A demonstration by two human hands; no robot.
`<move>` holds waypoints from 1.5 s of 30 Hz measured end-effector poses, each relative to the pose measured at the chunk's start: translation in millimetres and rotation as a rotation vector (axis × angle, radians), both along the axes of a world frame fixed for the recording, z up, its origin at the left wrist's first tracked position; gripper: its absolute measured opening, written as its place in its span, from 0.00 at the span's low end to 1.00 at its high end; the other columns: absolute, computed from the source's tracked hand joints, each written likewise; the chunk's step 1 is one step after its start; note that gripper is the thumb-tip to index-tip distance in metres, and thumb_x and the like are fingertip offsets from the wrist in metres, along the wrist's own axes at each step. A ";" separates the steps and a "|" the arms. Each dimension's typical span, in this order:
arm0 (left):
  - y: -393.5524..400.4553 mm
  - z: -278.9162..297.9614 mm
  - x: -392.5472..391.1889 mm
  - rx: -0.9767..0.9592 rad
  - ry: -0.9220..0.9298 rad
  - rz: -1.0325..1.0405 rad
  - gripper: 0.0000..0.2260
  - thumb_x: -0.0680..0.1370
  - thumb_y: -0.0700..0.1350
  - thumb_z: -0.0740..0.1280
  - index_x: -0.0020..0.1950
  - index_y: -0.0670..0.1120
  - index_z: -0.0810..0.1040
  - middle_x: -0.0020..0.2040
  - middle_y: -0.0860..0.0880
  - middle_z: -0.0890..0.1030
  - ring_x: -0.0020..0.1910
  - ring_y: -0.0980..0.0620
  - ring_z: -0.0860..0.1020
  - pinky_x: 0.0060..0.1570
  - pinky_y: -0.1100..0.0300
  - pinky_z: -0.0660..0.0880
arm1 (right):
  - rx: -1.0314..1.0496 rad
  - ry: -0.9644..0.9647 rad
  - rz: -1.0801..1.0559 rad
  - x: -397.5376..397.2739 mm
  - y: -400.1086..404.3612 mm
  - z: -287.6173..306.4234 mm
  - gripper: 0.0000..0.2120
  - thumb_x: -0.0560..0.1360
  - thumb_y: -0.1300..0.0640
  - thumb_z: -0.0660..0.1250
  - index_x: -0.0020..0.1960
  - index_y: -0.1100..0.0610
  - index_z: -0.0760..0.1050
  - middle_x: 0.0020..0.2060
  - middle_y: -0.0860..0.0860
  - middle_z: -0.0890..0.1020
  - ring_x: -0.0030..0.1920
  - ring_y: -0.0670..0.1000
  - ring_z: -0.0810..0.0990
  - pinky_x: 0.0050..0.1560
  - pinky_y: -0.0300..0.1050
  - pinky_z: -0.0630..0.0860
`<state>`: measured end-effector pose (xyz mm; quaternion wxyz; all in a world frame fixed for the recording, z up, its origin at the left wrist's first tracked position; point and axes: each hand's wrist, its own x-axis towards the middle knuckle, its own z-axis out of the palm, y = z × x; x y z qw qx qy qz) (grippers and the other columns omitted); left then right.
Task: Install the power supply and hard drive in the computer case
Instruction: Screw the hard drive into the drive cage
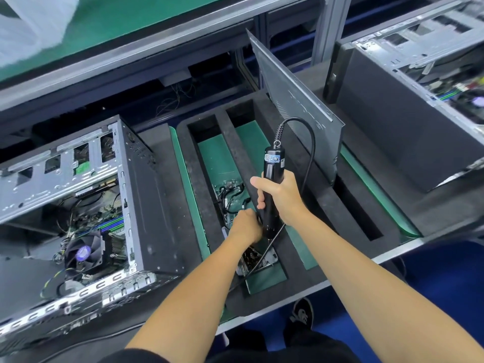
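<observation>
Right hand (279, 196) grips the black electric screwdriver (271, 184) upright, fingers wrapped round the barrel, its cable (309, 142) looping off the top. Left hand (245, 226) curled at the driver's tip, knuckles up; what it pinches, if anything, cannot tell. Both over the foam tray (233, 142), green-floored slots; near slot holds a small metal dish of screws (258, 259) and loose cables (227, 192). Open computer case (86, 213) lies at left, CPU fan (83, 252) visible. Side panel (296, 106) stands in tray. Second case (408, 106) at right.
</observation>
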<state>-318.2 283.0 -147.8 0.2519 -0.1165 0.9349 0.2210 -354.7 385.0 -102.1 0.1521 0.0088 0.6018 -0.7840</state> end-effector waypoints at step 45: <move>-394.6 179.0 20.2 0.513 0.776 0.422 0.07 0.71 0.36 0.74 0.38 0.47 0.80 0.32 0.53 0.80 0.31 0.57 0.79 0.40 0.60 0.79 | -0.221 0.440 -0.092 -27.9 -397.4 229.5 0.14 0.70 0.61 0.72 0.38 0.57 0.65 0.21 0.53 0.69 0.20 0.53 0.68 0.27 0.45 0.69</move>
